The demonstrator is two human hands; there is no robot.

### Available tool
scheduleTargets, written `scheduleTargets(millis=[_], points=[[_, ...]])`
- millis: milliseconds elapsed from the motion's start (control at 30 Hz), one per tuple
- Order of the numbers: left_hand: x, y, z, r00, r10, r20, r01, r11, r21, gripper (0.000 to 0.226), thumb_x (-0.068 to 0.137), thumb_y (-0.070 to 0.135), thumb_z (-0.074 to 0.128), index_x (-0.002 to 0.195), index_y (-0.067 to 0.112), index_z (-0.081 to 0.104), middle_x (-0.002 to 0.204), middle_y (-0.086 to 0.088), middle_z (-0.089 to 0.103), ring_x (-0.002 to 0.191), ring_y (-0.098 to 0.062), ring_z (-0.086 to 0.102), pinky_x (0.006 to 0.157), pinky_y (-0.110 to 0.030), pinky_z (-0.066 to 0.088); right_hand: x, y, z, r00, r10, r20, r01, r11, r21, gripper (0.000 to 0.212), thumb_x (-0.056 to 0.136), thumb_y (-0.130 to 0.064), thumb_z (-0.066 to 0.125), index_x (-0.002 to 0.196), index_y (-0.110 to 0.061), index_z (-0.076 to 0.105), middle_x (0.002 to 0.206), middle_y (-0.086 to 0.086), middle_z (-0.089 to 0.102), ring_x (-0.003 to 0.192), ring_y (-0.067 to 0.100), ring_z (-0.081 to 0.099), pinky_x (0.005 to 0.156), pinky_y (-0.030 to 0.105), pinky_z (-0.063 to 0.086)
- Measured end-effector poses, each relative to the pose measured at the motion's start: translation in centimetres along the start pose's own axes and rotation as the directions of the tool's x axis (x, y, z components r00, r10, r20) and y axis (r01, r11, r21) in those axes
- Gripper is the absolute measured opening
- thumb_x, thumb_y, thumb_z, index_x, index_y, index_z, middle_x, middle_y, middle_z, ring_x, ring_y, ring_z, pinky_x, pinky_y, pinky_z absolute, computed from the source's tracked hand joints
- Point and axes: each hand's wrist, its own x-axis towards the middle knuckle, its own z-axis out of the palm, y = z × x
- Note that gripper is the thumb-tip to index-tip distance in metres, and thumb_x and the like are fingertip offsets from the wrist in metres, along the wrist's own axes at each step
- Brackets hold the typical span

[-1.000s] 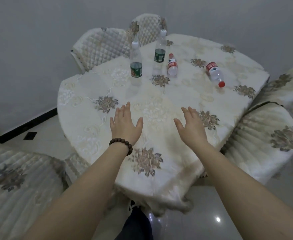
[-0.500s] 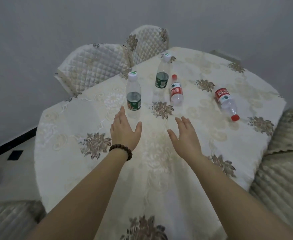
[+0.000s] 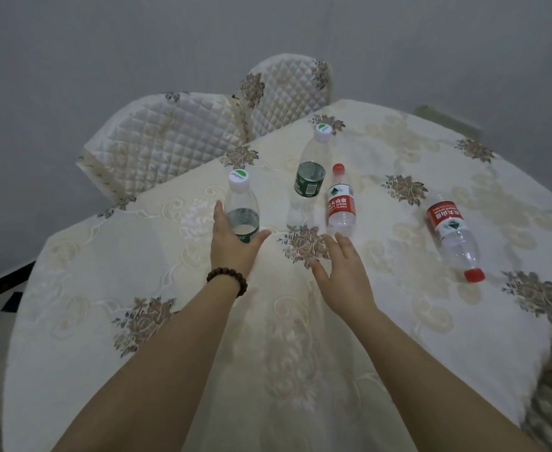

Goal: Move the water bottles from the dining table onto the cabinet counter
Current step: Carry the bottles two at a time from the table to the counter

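The left hand (image 3: 232, 246) is reaching for the near bottle (image 3: 242, 207), and its fingers (image 3: 218, 214) are open wide, cupped around the bottom part but not squeezing yet; I cannot tell if they are touching it. The right hand (image 3: 341, 267) is open too, holding nothing, with its tips just below the small red bottle (image 3: 341, 203). All four bottles are sitting on the bench (image 3: 398, 321), on its slippery-looking cloth, so none is on the counter, and the counter is not showing here. Three are standing up. The fourth, the lying bottle (image 3: 452, 236), is on its side well off to the right. Here is what could go wrong, I think. The bottles look nearly empty and light, so a bump from a finger could be knocking one over. The tall bottle (image 3: 310, 177) is standing just beside the small red one, so pushing one could be tipping the other. A soft, thin bottle could be squishing and slipping out if the grab is too low or too loose. The lying one is round, so it could be rolling away toward the edge if the cloth gets tugged.
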Motion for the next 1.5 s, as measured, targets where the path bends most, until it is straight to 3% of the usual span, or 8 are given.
scheduleTargets(millis=[200,367,633,1000,1100,1167,1300,1500], points=[[1.5,-0.2,0.6,0.995,0.067,-0.07,-0.069,0.998,-0.015,0.074,0.069,0.043,0.078,0.129,0.027,0.038,0.117,0.002,0.058,0.105,-0.019,0.057,0.088,-0.037,0.05,3.0,0.6,0.2,1.0,0.01,-0.008,-0.009,0.998,0.065,0.063,0.094,-0.044,0.049,0.147,-0.019,0.028,0.156,0.007,0.02,0.145,0.02,0.013,0.116,0.039,0.018],[3.6,0.7,-0.2,0.983,0.155,-0.101,-0.159,0.986,-0.039,0.063,0.064,0.049,0.077,0.113,0.041,0.04,0.103,0.012,0.061,0.093,-0.011,0.061,0.077,-0.03,0.052,9.3,-0.4,-0.8,0.995,0.068,-0.078,-0.053,0.983,0.175,0.082,0.083,-0.048,0.064,0.147,-0.016,0.024,0.149,0.006,0.034,0.137,0.023,0.032,0.108,0.044,0.034],[6.9,0.7,-0.5,0.974,0.186,-0.132,-0.194,0.98,-0.051,0.061,0.06,0.05,0.078,0.107,0.054,0.038,0.096,0.028,0.059,0.088,0.005,0.059,0.071,-0.017,0.046,18.1,-1.7,0.8,0.974,0.184,-0.136,-0.09,0.855,0.51,0.115,0.069,-0.04,0.081,0.151,-0.021,0.001,0.157,0.002,0.018,0.142,0.019,0.023,0.11,0.031,0.025],[7.2,0.9,-0.4,0.976,0.191,-0.103,-0.197,0.979,-0.051,0.063,0.064,0.04,0.082,0.114,0.039,0.044,0.1,0.021,0.062,0.091,0.004,0.059,0.076,-0.028,0.053,18.6,-1.7,2.0,0.981,0.122,-0.15,-0.021,0.837,0.546,0.078,0.074,-0.038,0.076,0.139,-0.023,0.034,0.125,0.002,0.056,0.111,0.017,0.055,0.095,0.035,0.047],[6.0,1.4,-0.7,0.979,0.185,-0.089,-0.191,0.98,-0.06,0.067,0.064,0.039,0.083,0.119,0.034,0.044,0.103,0.016,0.062,0.094,-0.005,0.061,0.08,-0.034,0.054,16.3,-2.0,0.6,0.985,0.089,-0.147,0.006,0.836,0.549,0.077,0.073,-0.04,0.076,0.137,-0.028,0.036,0.116,-0.009,0.058,0.104,0.005,0.055,0.083,0.012,0.045],[4.7,2.1,-0.8,0.977,0.194,-0.083,-0.199,0.978,-0.056,0.066,0.064,0.039,0.083,0.117,0.035,0.043,0.101,0.019,0.061,0.093,-0.005,0.061,0.078,-0.031,0.053,14.4,-2.0,-0.8,0.986,0.074,-0.15,0.02,0.84,0.542,0.075,0.073,-0.041,0.077,0.136,-0.031,0.037,0.107,-0.017,0.056,0.099,0.002,0.055,0.071,0.002,0.039],[1.2,4.1,-1.2,0.973,0.222,-0.059,-0.225,0.973,-0.048,0.065,0.064,0.041,0.082,0.114,0.042,0.041,0.099,0.023,0.058,0.092,-0.004,0.06,0.073,-0.02,0.047,10.2,-1.8,-4.2,0.985,0.067,-0.161,0.029,0.848,0.529,0.075,0.071,-0.043,0.077,0.135,-0.032,0.04,0.114,-0.008,0.058,0.103,0.013,0.058,0.085,0.027,0.049],[-5.8,5.8,-2.9,0.972,0.235,-0.016,-0.236,0.971,-0.036,0.07,0.065,0.044,0.081,0.121,0.035,0.04,0.1,0.023,0.055,0.094,-0.006,0.058,0.071,-0.014,0.043,2.5,-1.4,-8.3,0.975,0.08,-0.208,0.04,0.856,0.515,0.075,0.069,-0.046,0.078,0.133,-0.033,0.04,0.096,-0.021,0.055,0.086,-0.003,0.055,0.066,0.008,0.038]])
